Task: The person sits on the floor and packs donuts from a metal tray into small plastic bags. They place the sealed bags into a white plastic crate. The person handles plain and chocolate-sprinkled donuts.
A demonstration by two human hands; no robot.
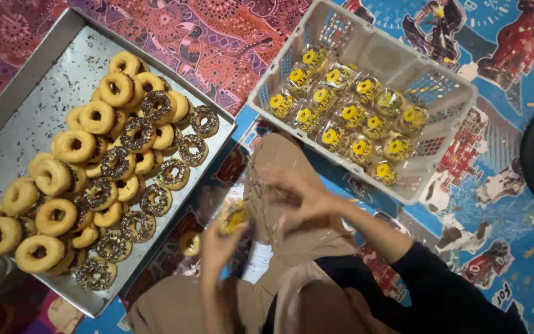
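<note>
**Doughnut packing station, seen from above**

- Left hand (217, 244): nearest the viewer, fingers closed around a doughnut in a clear wrapper (235, 218); motion blur hides finer detail.
- Right hand (301, 201): just beside the left, over the person's tan-clad knee (279, 154), fingers curled at the crinkled wrapper film; whether they pinch it cannot be told.
- Loose doughnut (190, 243): on the mat just left of the left hand, near the tray's edge.
- Metal tray (44, 93): to the left, carrying a heap of plain and chocolate-sprinkled doughnuts (103, 167).
- White plastic basket (366, 46): further off on the right, holding wrapped doughnuts with yellow labels (347, 114).
- Patterned floor mats (217, 37): beneath everything.
</note>
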